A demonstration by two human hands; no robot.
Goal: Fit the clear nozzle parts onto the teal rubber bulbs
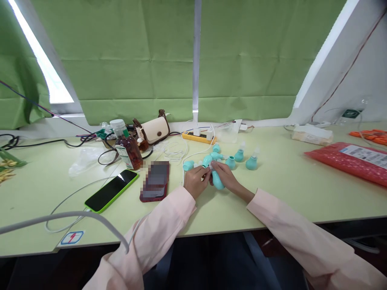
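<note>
Above the table's front half, my two hands meet at a teal squeeze bulb [217,180]. My right hand [224,174] is closed around its upper part, and the rounded end sticks out below the fingers. The fingers of my left hand [196,180] are pinched together at the bulb's top end; what lies between them is too small to make out. Just beyond my hands lie several more teal bulb pieces [208,160]. To the right stand an open-necked teal bulb [230,162] and two teal bulbs with clear tips, one farther back [239,155] and one nearer [251,162].
On the left are a green-cased phone [112,191], a red-cased phone [155,181] and a bottle of dark liquid [128,149]. A cream handbag [154,129], loose cables and a yellow power strip [198,138] line the back. A red package [350,161] lies right.
</note>
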